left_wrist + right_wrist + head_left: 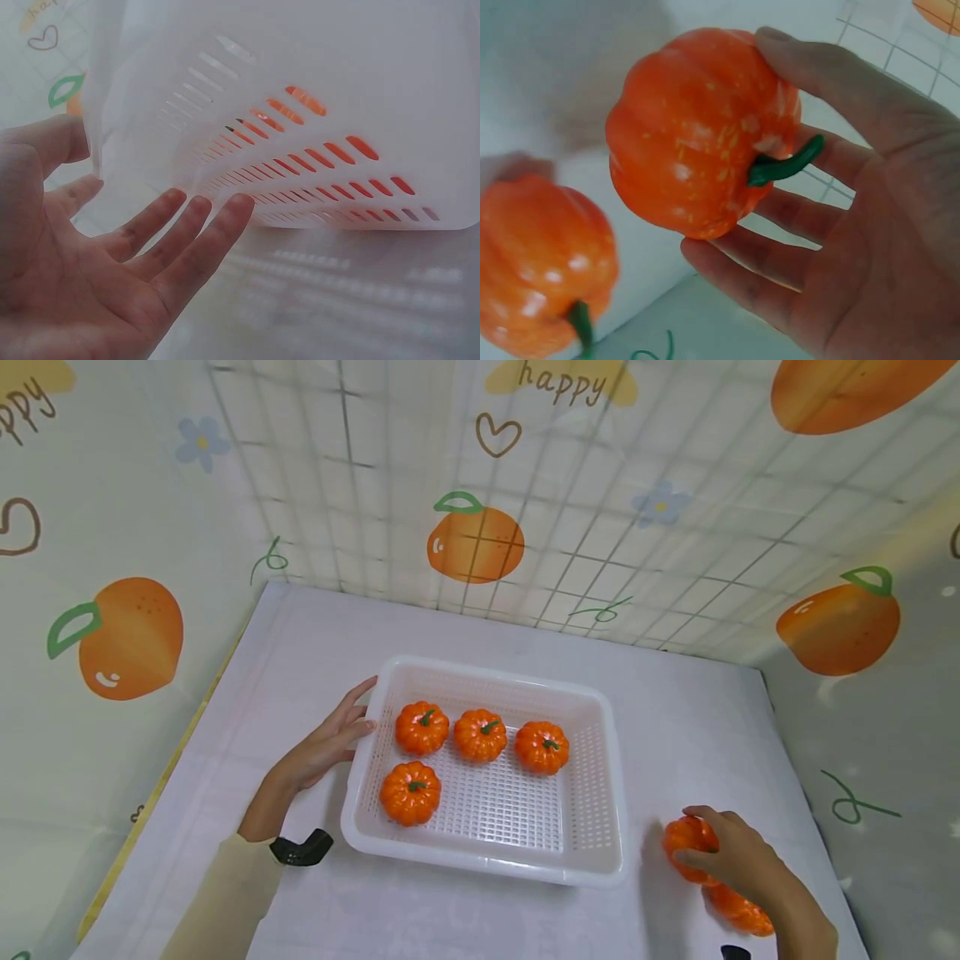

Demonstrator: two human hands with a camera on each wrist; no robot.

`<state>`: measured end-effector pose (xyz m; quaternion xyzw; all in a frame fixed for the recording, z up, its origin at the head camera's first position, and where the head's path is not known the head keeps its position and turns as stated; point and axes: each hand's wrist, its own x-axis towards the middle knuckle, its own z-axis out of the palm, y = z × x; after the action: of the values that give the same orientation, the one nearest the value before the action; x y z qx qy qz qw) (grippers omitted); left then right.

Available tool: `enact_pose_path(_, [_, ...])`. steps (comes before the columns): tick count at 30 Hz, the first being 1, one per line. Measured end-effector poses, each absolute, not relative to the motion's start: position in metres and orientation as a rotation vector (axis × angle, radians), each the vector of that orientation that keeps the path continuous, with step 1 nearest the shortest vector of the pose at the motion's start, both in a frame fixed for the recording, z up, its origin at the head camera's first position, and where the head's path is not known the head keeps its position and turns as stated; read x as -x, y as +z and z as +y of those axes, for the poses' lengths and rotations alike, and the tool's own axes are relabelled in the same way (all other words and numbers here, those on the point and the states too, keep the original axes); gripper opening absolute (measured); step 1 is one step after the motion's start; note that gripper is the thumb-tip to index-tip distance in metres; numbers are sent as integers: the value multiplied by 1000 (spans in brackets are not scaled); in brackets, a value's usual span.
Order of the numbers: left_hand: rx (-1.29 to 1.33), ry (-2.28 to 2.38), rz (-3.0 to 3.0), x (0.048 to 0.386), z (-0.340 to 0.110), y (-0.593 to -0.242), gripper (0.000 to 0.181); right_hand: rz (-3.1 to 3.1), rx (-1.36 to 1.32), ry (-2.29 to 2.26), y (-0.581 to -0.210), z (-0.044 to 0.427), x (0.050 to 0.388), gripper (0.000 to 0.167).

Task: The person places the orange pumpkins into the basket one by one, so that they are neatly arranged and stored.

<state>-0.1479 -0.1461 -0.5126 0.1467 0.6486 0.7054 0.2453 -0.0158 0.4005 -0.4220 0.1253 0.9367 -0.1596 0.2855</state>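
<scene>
My right hand [738, 856] grips a small orange toy pumpkin [697, 135] with a green stem, thumb on one side and fingers on the other. Beside it lies another toy pumpkin [544, 270], partly behind the hand in the head view. The left hand [326, 747] is at the left side of a white plastic basket [495, 865], fingers fairly straight along the outer wall and thumb at the rim. Inside the basket sit several toy pumpkins, three in a back row, such as the middle pumpkin [480, 735], and one front-left pumpkin [410, 793].
A white-covered table [480, 918] carries everything. Upright sheets printed with oranges, hearts and flowers stand at the back and both sides, the back sheet [390, 527] over a wire grid. The basket has slotted walls and a perforated floor.
</scene>
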Motion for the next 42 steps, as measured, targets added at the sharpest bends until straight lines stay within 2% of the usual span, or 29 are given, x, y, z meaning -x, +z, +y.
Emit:
enact_pose_path(5, [-393, 1923, 1771, 149, -146, -513, 69, 2521, -306, -430, -410, 401, 25, 85])
enact_pose_path(21, [-394, 1924, 1766, 149, -146, -515, 69, 2798, -6, -363, -364, 384, 56, 70])
enact_pose_path(30, [-396, 1933, 1760, 149, -146, -514, 69, 2825, 107, -363, -346, 361, 76, 71])
enact_pose_path(38, [-393, 1927, 1767, 149, -146, -514, 68, 2801, 135, -365, -330, 328, 88, 81])
enact_pose_path(42, [-397, 1932, 1762, 149, -146, -515, 68, 2807, 191, -353, -325, 313, 92, 81])
